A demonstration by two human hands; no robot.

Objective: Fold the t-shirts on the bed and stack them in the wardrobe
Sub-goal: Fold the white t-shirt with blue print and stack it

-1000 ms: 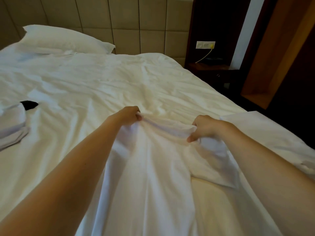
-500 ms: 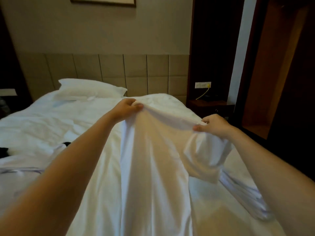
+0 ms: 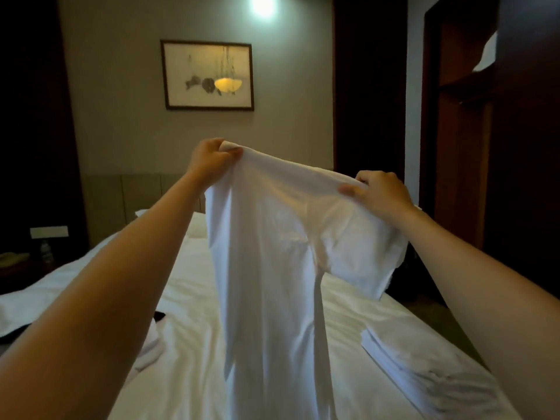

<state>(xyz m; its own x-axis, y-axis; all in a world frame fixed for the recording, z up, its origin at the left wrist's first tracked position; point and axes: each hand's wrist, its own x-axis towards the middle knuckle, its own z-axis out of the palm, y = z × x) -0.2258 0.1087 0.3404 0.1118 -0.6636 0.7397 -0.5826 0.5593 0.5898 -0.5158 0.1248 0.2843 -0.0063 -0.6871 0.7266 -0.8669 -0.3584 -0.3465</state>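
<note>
Hands: left hand (image 3: 212, 159) is pinching one top corner of the plain white cloth t-shirt (image 3: 272, 268), fingers curled over it; right hand (image 3: 378, 192) is gripping the other top corner, thumb in front
T-shirt: hanging in the air between both hands, above the white-sheeted bed (image 3: 188, 298); one short sleeve is drooping below the right hand
Bed: a flat folded pile of white cloth (image 3: 424, 368) is lying near its right edge; a crumpled white garment (image 3: 151, 344) is lying left, partly behind the left arm
Room: a dark-framed picture (image 3: 207, 74) is hanging on the wall; the dark wooden wardrobe (image 3: 460, 165) is standing open at right
</note>
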